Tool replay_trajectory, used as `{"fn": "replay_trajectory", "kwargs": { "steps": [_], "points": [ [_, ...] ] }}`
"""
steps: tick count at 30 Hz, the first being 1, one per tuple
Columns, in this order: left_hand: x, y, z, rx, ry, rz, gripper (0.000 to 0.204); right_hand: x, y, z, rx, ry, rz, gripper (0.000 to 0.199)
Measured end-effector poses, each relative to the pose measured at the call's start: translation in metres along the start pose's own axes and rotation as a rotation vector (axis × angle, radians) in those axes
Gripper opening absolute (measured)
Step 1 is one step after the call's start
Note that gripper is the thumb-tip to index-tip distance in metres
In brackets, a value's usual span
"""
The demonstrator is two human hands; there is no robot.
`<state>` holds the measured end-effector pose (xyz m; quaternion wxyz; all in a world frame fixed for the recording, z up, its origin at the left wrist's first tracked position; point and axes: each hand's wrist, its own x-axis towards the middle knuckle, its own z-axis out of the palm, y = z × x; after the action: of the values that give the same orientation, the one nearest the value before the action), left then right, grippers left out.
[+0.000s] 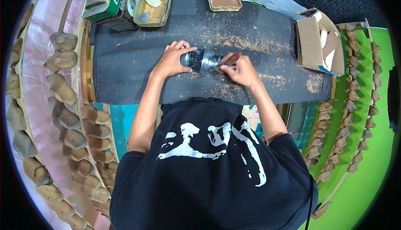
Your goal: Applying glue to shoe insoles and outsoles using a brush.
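On the dark cloth-covered table lies a glossy black, rounded piece (201, 60) with bright reflections; its exact kind cannot be told. My left hand (170, 61) grips its left end between the thumb and the fingers. At the right end, my right hand (241, 70) is closed around a small slim tool (234, 57) with a reddish end. The fingers and some blur hide the tool's working tip, which is close to or touching the black piece. Brown shavings (250, 44) are scattered around and beyond both hands.
Along the far edge stand a green tin (109, 2), a yellowish tub (153, 10) with a pale flat piece and a small shallow tray (225, 3). A cardboard box (309, 42) holds several pieces at right. Racks of brown shoe lasts (62, 88) flank both sides.
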<state>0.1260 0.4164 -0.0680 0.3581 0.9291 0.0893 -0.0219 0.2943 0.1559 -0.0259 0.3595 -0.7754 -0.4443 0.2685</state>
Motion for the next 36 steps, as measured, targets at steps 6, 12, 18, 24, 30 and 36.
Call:
{"fn": "replay_trajectory", "kwargs": {
  "steps": [6,12,18,24,30,36],
  "points": [
    [0.002,-0.001,0.002,-0.019,0.001,0.0,0.088,-0.008,0.008,-0.007,-0.301,0.247,-0.227,0.018],
    [0.003,0.003,0.001,-0.035,0.008,-0.017,0.086,-0.03,-0.007,-0.014,0.033,-0.009,0.177,0.016],
    [0.0,0.005,-0.004,-0.02,0.009,0.006,0.088,-0.028,0.02,-0.008,-0.242,0.368,-0.194,0.014],
    [0.0,0.003,-0.002,-0.027,0.012,0.006,0.09,-0.05,0.005,-0.004,0.07,0.149,-0.002,0.016],
    [0.002,0.004,-0.002,-0.007,-0.018,-0.003,0.092,-0.047,0.03,-0.007,-0.158,0.507,-0.083,0.018],
    [0.002,0.002,-0.002,-0.005,-0.007,0.008,0.092,-0.059,0.021,0.001,0.042,0.377,0.011,0.017]
  ]
}}
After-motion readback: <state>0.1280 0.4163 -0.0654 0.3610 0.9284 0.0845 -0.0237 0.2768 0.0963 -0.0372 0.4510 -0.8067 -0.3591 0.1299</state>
